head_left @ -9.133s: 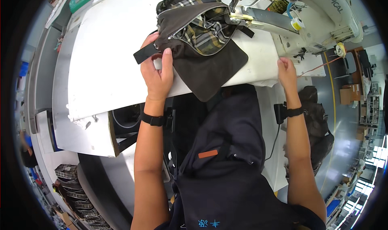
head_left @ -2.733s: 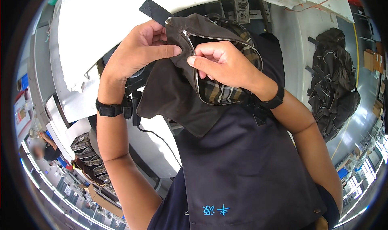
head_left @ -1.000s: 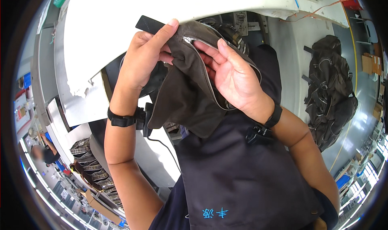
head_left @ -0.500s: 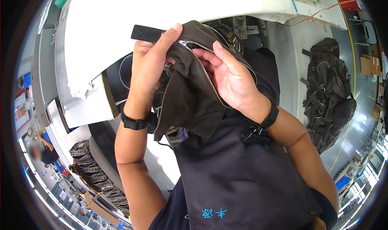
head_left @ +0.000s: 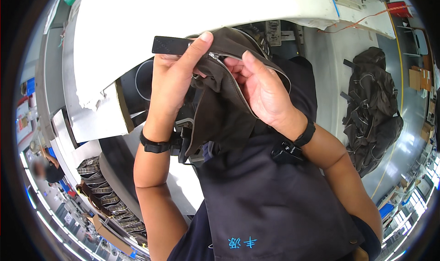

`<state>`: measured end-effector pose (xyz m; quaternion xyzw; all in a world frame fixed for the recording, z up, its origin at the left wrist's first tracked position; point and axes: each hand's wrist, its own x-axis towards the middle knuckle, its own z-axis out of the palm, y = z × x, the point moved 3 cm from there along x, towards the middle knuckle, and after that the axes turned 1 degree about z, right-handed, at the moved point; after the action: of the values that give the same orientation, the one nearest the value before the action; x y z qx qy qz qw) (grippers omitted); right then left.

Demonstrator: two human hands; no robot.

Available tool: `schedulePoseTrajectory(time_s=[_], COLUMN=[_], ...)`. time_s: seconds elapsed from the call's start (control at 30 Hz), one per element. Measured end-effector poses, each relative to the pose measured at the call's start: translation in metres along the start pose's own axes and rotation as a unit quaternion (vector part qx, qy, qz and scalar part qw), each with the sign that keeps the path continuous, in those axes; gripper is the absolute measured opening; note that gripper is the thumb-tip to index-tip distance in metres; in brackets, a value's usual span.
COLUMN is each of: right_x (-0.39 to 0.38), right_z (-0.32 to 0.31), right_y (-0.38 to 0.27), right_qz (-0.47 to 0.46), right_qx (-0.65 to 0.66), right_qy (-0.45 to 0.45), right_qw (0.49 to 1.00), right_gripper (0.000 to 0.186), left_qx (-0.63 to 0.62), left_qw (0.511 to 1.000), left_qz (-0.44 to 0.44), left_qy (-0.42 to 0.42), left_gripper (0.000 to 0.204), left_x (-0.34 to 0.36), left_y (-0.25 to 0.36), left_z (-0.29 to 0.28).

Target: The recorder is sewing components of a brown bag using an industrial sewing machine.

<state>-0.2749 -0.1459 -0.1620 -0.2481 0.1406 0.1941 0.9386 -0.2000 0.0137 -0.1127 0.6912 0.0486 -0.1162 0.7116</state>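
A dark brown fabric bag (head_left: 217, 116) with a silver zipper (head_left: 234, 81) hangs between my hands, above my lap and at the near edge of the white table. My left hand (head_left: 172, 80) is closed on its upper left part by the zipper's end, thumb on top. A flat black tab (head_left: 169, 45) sticks out to the left past that thumb. My right hand (head_left: 270, 98) reaches into the unzipped opening with curled fingers, its palm showing. The right thumb lies by the far zipper edge, and that hand's fingertips are partly hidden inside the bag.
Several similar brown bags (head_left: 373, 96) with black straps are heaped at the right. Plaid folded pieces (head_left: 98, 183) are stacked at the lower left. The white tabletop (head_left: 192, 6) spans the far side. A person (head_left: 54, 171) is at the far left.
Both hands and the bag's top have shifted slightly towards me, the left hand also a little rightward. The black tab lies more level. Both hands keep their hold.
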Motion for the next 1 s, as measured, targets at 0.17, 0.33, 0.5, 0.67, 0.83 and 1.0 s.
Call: schedulePoseTrajectory(time_s=[0.17,0.33,0.5,0.67,0.83,1.0], right_x=[-0.004,-0.001,-0.001,-0.003,-0.004,-0.004], right_z=[-0.004,-0.015,-0.020,-0.020,-0.018,-0.017], right_y=[0.004,0.002,0.001,0.002,-0.007,-0.019], right_qz=[-0.041,0.028,0.034,0.040,0.072,0.093], right_qx=[-0.166,-0.127,-0.175,-0.180,-0.223,-0.253], right_qy=[0.017,-0.013,-0.012,-0.020,-0.058,-0.134], right_qw=[0.985,0.991,0.984,0.983,0.970,0.954], right_gripper=[0.025,0.028,0.028,0.024,0.024,0.024], left_qx=[0.024,-0.048,-0.008,-0.028,0.100,0.117], left_qw=[1.000,0.995,0.997,0.998,0.995,0.990], left_qz=[0.018,-0.088,-0.079,-0.059,-0.009,0.012], left_qy=[-0.009,0.011,0.009,0.025,0.003,-0.079], left_gripper=[0.020,0.021,0.027,0.032,0.039,0.039], left_x=[-0.005,-0.011,-0.017,-0.014,-0.009,-0.001], left_y=[-0.006,-0.017,-0.016,-0.022,-0.018,-0.008], left_z=[-0.002,-0.007,-0.008,-0.006,-0.012,-0.014])
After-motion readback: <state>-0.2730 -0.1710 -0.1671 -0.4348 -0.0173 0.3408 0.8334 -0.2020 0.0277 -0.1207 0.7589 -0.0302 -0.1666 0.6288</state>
